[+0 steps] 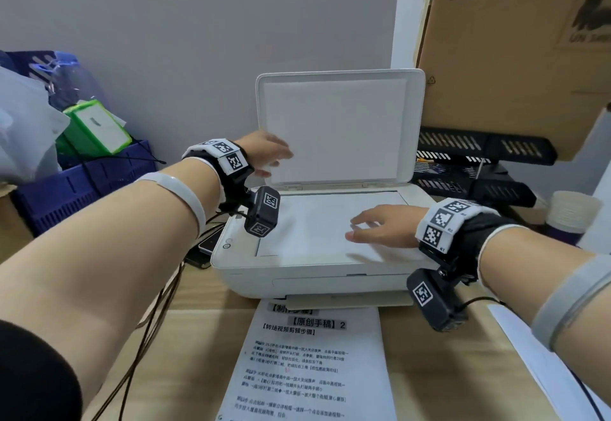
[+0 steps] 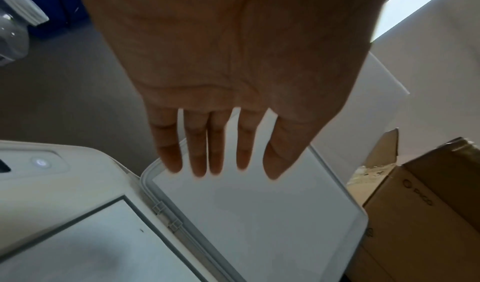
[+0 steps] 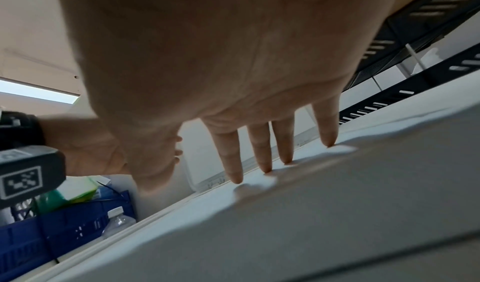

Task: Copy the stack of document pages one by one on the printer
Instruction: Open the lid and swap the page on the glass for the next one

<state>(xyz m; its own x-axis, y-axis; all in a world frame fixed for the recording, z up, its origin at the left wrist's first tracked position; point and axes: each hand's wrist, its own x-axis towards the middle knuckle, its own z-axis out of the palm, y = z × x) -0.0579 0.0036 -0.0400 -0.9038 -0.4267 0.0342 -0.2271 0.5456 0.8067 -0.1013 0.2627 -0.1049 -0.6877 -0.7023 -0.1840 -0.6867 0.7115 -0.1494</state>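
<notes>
A white plastic printer (image 1: 297, 275) with a smooth, slightly satin shell sits on a light wooden desk (image 1: 198, 291) with a matt grain finish. Its raised scanner lid (image 1: 340, 126) has a smooth plastic rim around a flat, matt white backing. A plain white paper sheet (image 1: 307, 229) lies on the scanner bed, matt and smooth. A printed paper page (image 1: 314, 361) rests in front, matt with black ink. To the right stands a brown cardboard box (image 1: 515, 66), dull and fibrous, above black perforated letter trays (image 1: 479, 152). To the left is a blue slotted plastic crate (image 1: 82, 186).
</notes>
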